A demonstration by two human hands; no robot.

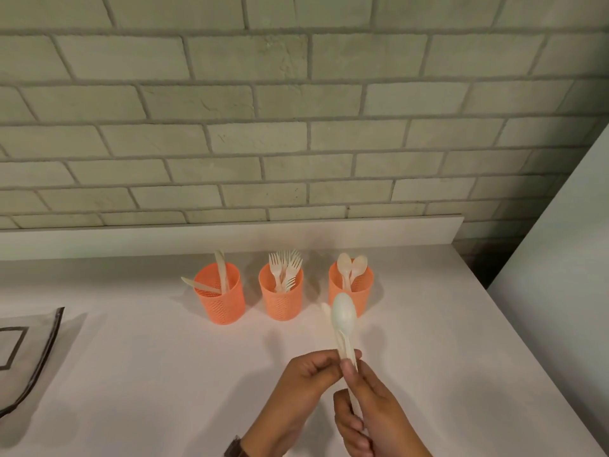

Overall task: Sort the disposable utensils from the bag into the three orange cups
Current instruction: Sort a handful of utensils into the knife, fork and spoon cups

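Three orange mesh cups stand in a row on the white counter. The left cup (pixel 220 300) holds two knives, the middle cup (pixel 280 296) holds several forks, and the right cup (pixel 359 285) holds two spoons. In front of the right cup I hold a small bunch of pale spoons (pixel 343 316) upright, bowls up. My left hand (pixel 296 394) pinches the handles near the middle. My right hand (pixel 365 413) grips the handles lower down. The bag (pixel 29 354), clear with a dark trim, lies at the left edge, partly cut off.
A white counter (pixel 164 374) runs to a brick wall behind the cups. A raised white ledge (pixel 230 235) sits along the wall. A white vertical panel (pixel 560 291) borders the counter on the right, with a dark gap beside it.
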